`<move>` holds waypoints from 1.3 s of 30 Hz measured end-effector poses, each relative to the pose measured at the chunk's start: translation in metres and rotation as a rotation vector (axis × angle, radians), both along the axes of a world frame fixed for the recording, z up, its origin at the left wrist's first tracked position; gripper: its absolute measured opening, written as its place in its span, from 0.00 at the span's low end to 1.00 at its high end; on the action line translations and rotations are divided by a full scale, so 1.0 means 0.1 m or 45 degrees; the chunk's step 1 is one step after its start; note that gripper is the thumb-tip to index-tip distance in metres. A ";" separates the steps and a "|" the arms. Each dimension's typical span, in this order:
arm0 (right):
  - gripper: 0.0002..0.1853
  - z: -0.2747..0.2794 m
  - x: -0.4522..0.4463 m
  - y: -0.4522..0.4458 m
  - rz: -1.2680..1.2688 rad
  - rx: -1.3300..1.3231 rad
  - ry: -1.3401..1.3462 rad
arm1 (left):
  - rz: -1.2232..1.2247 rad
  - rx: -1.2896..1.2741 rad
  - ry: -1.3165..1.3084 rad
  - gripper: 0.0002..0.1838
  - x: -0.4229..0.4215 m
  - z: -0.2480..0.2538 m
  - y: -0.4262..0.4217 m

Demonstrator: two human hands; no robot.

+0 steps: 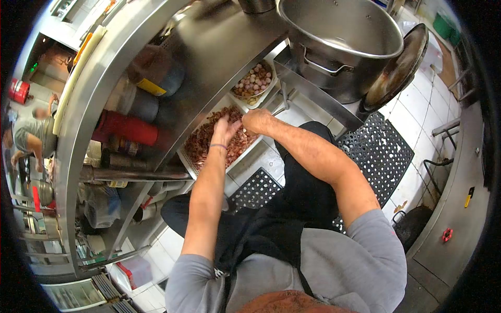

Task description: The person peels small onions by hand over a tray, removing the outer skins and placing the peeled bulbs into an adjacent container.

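Both hands are close together over a white plastic bin (241,166) heaped with small reddish-purple bulbs, which look like shallots (201,144). My left hand (224,130), with a thin band at its wrist, hangs just above the heap. Its fingers are bent toward the right hand; what they hold is too small to make out. Closed in a fist, my right hand (257,122) is beside it at the bin's right side, and its grip is hidden. Behind the bin, a smaller white container (272,86) holds pale, peeled-looking bulbs (254,82).
A large steel pot (334,68) stands at the back right, with a dark round lid (399,70) leaning by it. A steel counter (224,39) overhangs shelves with jars at left. Black perforated mats (378,156) lie on the tiles. Another person (32,133) is at far left.
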State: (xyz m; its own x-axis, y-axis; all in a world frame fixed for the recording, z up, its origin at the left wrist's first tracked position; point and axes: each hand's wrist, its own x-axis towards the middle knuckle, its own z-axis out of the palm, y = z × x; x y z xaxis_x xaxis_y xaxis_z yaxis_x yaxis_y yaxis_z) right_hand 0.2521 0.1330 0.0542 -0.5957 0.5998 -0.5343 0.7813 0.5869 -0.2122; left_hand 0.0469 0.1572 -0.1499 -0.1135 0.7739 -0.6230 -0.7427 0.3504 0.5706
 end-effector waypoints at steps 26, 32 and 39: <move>0.13 -0.30 -0.32 0.10 0.002 0.325 0.307 | -0.484 0.012 2.556 0.15 -0.71 -0.29 -1.88; 0.13 -0.25 -0.39 0.12 0.019 0.247 0.258 | -0.648 0.095 2.516 0.10 -0.55 -0.10 -1.71; 0.13 -0.28 -0.50 0.08 0.064 0.256 0.286 | -0.977 0.226 2.230 0.09 -0.23 -0.26 -1.28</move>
State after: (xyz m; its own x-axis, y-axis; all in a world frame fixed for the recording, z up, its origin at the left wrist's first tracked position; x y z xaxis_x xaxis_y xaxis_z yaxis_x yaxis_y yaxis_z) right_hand 0.2018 0.1407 0.0258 -0.7172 0.6469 -0.2592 0.6968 0.6716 -0.2519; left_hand 0.0237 0.0296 -0.1762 -0.0875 0.9878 -0.1287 0.8779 0.1375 0.4587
